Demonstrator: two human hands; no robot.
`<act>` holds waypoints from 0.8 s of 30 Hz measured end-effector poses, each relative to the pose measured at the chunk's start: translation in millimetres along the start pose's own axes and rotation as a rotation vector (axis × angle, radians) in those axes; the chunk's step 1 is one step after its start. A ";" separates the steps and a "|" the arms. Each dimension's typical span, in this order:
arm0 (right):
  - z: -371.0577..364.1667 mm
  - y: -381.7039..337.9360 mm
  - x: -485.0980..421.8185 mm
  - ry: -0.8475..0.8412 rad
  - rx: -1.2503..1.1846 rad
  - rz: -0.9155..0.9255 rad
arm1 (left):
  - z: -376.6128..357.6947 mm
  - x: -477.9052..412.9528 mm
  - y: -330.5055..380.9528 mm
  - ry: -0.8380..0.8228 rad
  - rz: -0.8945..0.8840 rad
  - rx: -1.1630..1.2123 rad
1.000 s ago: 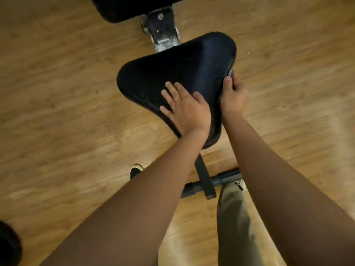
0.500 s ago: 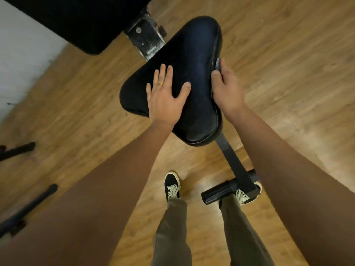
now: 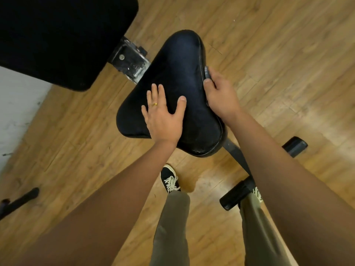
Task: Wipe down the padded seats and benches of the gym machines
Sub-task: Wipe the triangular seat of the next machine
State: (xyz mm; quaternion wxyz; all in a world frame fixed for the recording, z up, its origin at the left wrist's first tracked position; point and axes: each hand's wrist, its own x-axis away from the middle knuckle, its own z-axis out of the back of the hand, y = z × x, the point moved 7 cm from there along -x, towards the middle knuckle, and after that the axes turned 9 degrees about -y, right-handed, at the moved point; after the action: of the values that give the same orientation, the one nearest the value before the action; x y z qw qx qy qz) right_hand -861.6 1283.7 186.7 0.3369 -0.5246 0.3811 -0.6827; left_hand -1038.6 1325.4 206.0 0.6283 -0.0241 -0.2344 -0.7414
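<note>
In mid-frame the left hand (image 3: 163, 116) lies flat, fingers spread, on the black padded triangular seat (image 3: 178, 70), the right hand (image 3: 221, 95) curls round a small dark grey object (image 3: 207, 72) at the seat's right edge, and a large black rectangular pad (image 3: 57, 35) fills the upper left.

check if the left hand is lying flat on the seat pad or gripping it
Flat: the left hand rests palm down on the black seat pad, fingers straight, thumb spread.
</note>
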 end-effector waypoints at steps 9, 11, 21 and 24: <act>-6.7 4.2 105.9 0.214 -0.094 -0.072 | -2.4 -0.9 -1.7 -0.074 -0.077 0.025; -6.1 2.4 93.3 0.289 -0.066 -0.105 | -1.7 -1.1 -2.3 -0.079 -0.081 0.038; -30.0 24.7 135.7 0.588 -0.045 0.012 | 0.9 1.4 -0.7 -0.078 -0.072 0.016; -41.8 31.6 150.4 0.662 -0.086 0.024 | -1.5 -0.2 -0.1 -0.072 -0.069 -0.003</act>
State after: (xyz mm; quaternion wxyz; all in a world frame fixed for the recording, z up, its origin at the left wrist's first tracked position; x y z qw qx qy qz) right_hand -933.8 1146.1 221.5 0.1804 -0.2836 0.5044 -0.7954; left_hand -1038.3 1325.0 204.5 0.5935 -0.0434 -0.2563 -0.7617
